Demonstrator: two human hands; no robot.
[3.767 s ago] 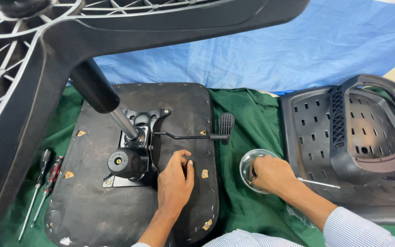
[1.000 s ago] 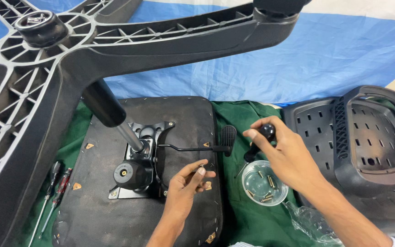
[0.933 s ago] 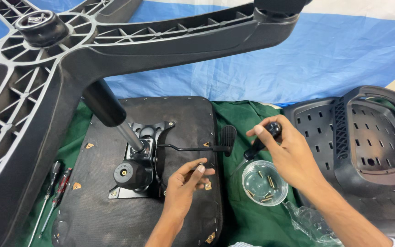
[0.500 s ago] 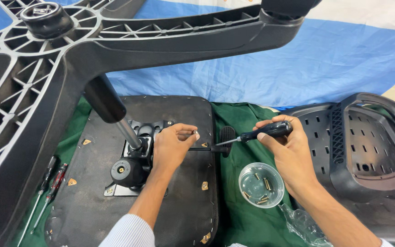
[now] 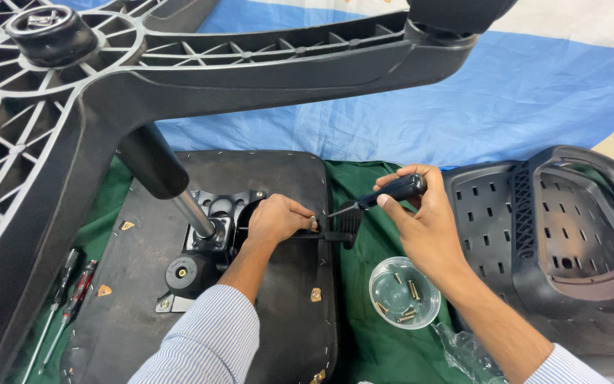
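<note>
Screwdriver (image 5: pixel 385 195): black handle in the right hand, shaft slanting down and left, tip just beside the left hand's fingertips at the seat's right edge.
Right hand (image 5: pixel 421 220): fingers and thumb wrapped around the screwdriver's handle, above the green cloth.
Left hand (image 5: pixel 275 219): fingers curled and pinched together over a small bit of metal at the lever (what it is, I cannot tell), resting on the seat.
Seat (image 5: pixel 143 299): black underside up, lying flat on the cloth, with brass-coloured fittings near its edges.
Mechanism (image 5: pixel 211 235): black metal plate on the seat, just left of the left hand; a gas column rises from it to the base.
Lever (image 5: pixel 346 224): thin rod running right from the mechanism, ending in a ribbed black paddle over the seat's edge.
Base (image 5: pixel 108 85): black star-shaped, ribbed, filling the upper left of the view.
Cup (image 5: pixel 404 292): clear plastic, holding several screws, on the cloth under the right wrist.
Backrest (image 5: pixel 556 242): black perforated shell, right of the cup.
Spare screwdrivers (image 5: pixel 65 299): two, lying left of the seat.
Cloth (image 5: pixel 371 341): green, under everything, a blue sheet behind it.
</note>
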